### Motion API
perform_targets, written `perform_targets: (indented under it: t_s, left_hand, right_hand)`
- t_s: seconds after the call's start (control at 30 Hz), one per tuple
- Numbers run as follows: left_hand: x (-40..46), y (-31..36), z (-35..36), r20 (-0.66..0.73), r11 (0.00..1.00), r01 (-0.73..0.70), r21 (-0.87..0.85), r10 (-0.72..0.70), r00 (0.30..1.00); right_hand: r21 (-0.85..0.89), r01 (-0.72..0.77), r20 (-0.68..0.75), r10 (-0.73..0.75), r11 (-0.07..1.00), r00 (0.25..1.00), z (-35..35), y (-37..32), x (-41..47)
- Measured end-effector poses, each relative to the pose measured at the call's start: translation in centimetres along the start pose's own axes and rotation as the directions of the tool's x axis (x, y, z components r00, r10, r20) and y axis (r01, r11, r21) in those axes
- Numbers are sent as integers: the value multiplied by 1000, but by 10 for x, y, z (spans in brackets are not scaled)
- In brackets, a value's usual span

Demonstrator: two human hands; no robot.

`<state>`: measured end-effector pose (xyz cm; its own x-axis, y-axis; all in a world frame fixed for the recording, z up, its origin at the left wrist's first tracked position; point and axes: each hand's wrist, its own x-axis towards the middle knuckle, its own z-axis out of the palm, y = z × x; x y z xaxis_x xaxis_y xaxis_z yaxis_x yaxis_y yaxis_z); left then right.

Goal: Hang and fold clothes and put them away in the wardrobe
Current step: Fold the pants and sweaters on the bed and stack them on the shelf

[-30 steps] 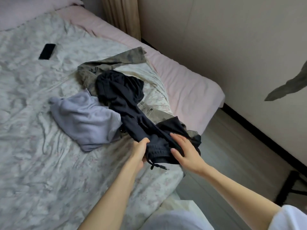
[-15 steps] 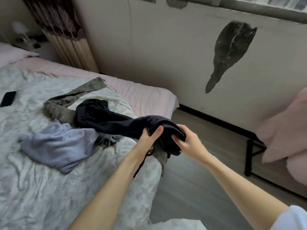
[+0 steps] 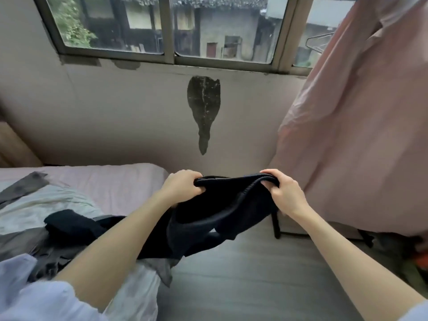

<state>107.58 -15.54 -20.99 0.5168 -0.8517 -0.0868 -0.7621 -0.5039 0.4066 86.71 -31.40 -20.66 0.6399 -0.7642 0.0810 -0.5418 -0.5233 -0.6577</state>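
Observation:
A black garment (image 3: 222, 209) is stretched by its waistband between my two hands, lifted off the bed. My left hand (image 3: 181, 186) grips the band's left end and my right hand (image 3: 283, 191) grips the right end, both with fingers curled over the edge. The rest of the black cloth trails down and left onto the bed (image 3: 111, 181). A grey-green garment (image 3: 20, 186) and a pale lilac one (image 3: 14, 272) lie on the bed at the left.
A pink fabric wardrobe cover (image 3: 356, 140) hangs at the right, a wire hanger (image 3: 318, 42) beside its top. A black frame leg (image 3: 276, 224) stands under it. Grey floor (image 3: 243, 281) lies between bed and wardrobe. Wall and window are ahead.
Both hands have lifted the black garment off the bed and pulled its waistband apart. My head has risen from the bed toward the window wall and wardrobe.

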Motion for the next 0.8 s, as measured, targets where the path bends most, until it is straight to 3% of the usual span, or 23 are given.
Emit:
perform_targets:
  t_s: [0.1, 0.2, 0.27, 0.33, 0.4, 0.47, 0.6, 0.67, 0.8]
  left_hand:
    - [18, 47, 0, -185, 996, 35, 86, -18, 983]
    - [23, 76, 11, -216, 991, 130, -38, -135, 967]
    - [20, 84, 25, -61, 926, 264, -271, -290, 955]
    - [14, 95, 43, 224, 678, 429, -597, -372, 901]
    - [11, 105, 56, 402, 494, 511, -703, -316, 859]
    - [15, 110, 55, 387, 506, 464, -727, -256, 886]
    - [26, 130, 15, 257, 696, 198, -690, -21, 966]
    - [24, 145, 0, 323, 767, 93, -635, 153, 934]
    - [15, 172, 0, 434, 801, 12, -599, 312, 845]
  right_hand:
    - [115, -14, -79, 23, 993, 997, -41, 12, -2]
    - [225, 27, -151, 7, 974, 988, -80, 13, -1]
    - [263, 49, -173, -3, 964, 985, -98, 9, -1]
    - [273, 45, -177, 5, 961, 984, -114, 10, -3]
    - [274, -9, -173, 59, 962, 983, -127, 17, -8]
    - [239, -84, -182, 130, 967, 975, -141, 30, -12]
    - [152, -244, -211, 273, 958, 939, -168, 74, -30]
    - [163, -292, -209, 322, 942, 923, -176, 88, -40]
    - [272, -357, -261, 426, 893, 866, -189, 107, -54]
